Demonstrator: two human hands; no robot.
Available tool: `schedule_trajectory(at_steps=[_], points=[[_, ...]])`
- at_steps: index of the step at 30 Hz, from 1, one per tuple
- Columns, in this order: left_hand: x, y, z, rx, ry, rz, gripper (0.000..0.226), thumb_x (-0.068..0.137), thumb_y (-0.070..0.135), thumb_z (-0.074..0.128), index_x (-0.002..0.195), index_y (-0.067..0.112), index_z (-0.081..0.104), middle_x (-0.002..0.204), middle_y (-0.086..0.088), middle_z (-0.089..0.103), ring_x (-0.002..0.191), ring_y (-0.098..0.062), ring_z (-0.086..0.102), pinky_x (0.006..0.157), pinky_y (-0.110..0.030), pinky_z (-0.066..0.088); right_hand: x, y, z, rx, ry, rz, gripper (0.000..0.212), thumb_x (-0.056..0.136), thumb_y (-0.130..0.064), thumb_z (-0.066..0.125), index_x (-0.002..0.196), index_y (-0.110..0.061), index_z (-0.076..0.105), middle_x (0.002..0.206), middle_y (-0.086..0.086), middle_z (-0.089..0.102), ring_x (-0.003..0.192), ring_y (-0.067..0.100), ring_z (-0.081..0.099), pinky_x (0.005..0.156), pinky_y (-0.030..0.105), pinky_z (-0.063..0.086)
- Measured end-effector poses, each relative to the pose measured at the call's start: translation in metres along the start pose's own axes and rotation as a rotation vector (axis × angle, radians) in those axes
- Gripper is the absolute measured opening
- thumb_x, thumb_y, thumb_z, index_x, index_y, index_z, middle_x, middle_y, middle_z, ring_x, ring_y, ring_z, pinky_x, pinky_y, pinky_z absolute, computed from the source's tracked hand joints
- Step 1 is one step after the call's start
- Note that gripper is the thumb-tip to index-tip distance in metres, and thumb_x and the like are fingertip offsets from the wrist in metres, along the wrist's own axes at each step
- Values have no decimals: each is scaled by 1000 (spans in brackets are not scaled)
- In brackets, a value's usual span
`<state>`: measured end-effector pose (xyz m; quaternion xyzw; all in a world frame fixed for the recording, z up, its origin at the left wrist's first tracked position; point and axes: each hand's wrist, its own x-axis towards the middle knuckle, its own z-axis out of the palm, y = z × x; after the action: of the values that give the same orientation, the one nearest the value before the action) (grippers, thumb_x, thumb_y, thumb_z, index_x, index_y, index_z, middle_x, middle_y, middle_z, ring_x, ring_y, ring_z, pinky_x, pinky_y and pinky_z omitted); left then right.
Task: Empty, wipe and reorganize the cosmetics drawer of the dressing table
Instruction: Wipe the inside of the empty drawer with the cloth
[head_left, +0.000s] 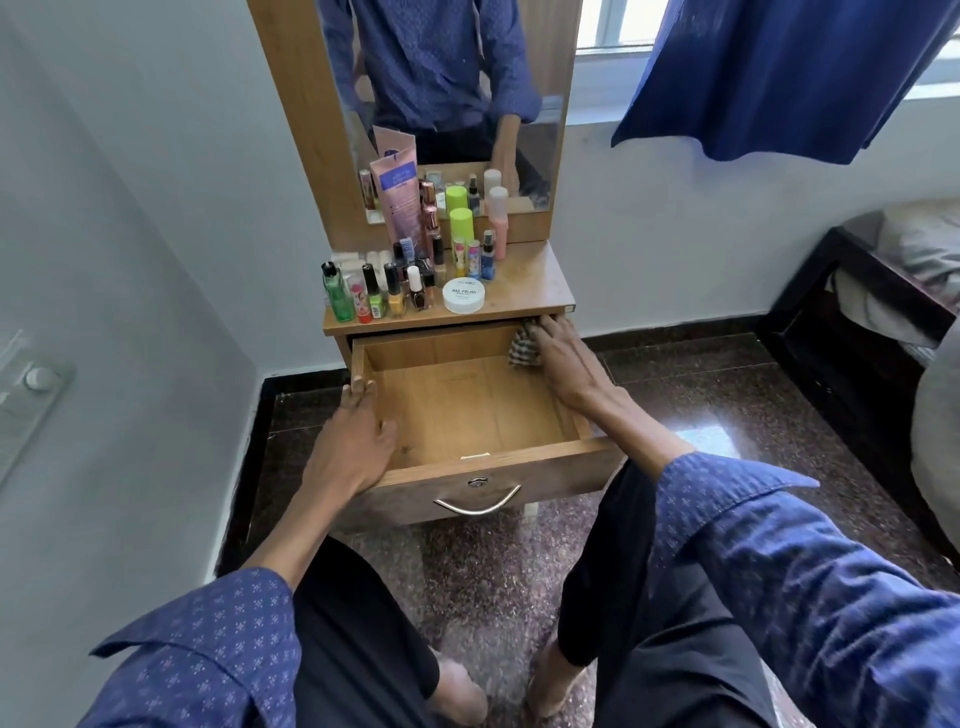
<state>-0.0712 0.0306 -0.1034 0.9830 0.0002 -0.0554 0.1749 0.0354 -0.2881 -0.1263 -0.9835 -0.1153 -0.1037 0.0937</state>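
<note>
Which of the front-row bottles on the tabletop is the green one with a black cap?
The tall clear-green bottle at the row's far left end; the bottles beside it are shorter nail polishes.

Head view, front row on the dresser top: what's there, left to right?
green bottle → red bottle → light-green nail polish → yellow nail polish → dark brown nail polish with white cap → white round tub marked NAIL POLISH. The rows behind overlap too much to order.
</note>
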Motion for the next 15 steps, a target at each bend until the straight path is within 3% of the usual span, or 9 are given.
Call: schedule_trajectory(at_steps=[2,4,7,10,12,15], points=[[0,0,0,2,-1,3,67,108,34,39,166,7,20,174,-11,9,159,-31,21,125,-51,29,-4,2,8,37,-87,19,64,97,-1,55,157,-6,35,166,20,26,156,40,19,129,45,16],[0,0,-2,4,-1,3,66,107,32,40,166,7,21,174,-10,10,158,-31,23,124,-51,30,1,-8,7,108,-68,82,66,97,-2,52,159,-6,29,165,21,26,157,40,13,130,44,9],[0,-1,-2,-2,2,4,65,108,30,40,166,7,22,174,-10,10,158,-32,23,124,-50,29,8,-26,7,118,17,167,62,91,9,46,152,-3,38,154,20,41,154,44,21,129,47,13],[-1,-1,-2,1,-6,5,66,108,31,40,166,8,19,174,-10,9,159,-32,22,125,-49,26,7,-33,9,38,87,190,56,88,13,50,142,-4,48,143,18,52,146,42,36,124,50,29],[-1,-2,-2,0,-8,6,67,108,31,42,166,9,18,174,-9,8,159,-31,20,125,-48,25,6,-39,7,-21,97,161,51,87,10,56,136,-5,52,135,16,58,135,38,47,115,49,39],[0,-4,-2,-7,-6,18,69,106,30,45,166,8,18,174,-10,7,159,-30,19,125,-48,25,8,-65,4,-1,62,58,43,90,8,58,130,-5,55,131,15,61,125,32,54,112,45,44]])
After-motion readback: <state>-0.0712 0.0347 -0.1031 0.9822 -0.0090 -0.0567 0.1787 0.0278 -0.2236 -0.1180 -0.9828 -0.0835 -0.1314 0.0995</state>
